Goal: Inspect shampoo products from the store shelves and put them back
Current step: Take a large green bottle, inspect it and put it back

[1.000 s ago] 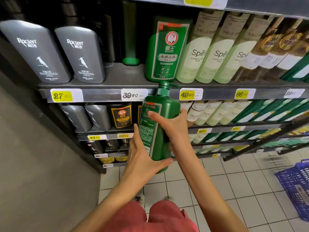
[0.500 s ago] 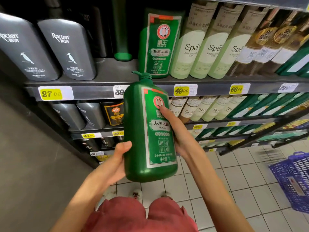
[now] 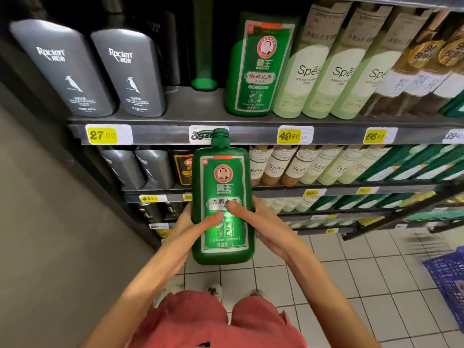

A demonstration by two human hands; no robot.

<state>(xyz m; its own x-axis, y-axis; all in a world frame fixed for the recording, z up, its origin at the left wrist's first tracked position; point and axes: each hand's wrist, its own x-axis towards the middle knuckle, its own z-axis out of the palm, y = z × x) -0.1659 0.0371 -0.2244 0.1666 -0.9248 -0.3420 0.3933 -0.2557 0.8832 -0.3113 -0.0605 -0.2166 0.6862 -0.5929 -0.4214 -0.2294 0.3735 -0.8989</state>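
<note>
Now I grip tall green plastic shampoo bottle (image 3: 223,182), frame centre, left hand (image 3: 187,229) and right hand (image 3: 270,231) wrapped round; keep upright, uncover label (image 3: 222,238).

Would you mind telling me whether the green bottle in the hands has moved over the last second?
Yes. The green bottle has turned its front label toward the camera and shifted left: its cap now overlaps the 39.80 price tag.

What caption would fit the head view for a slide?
Left hand and right hand hold a green shampoo bottle upright before the shelf.
</note>
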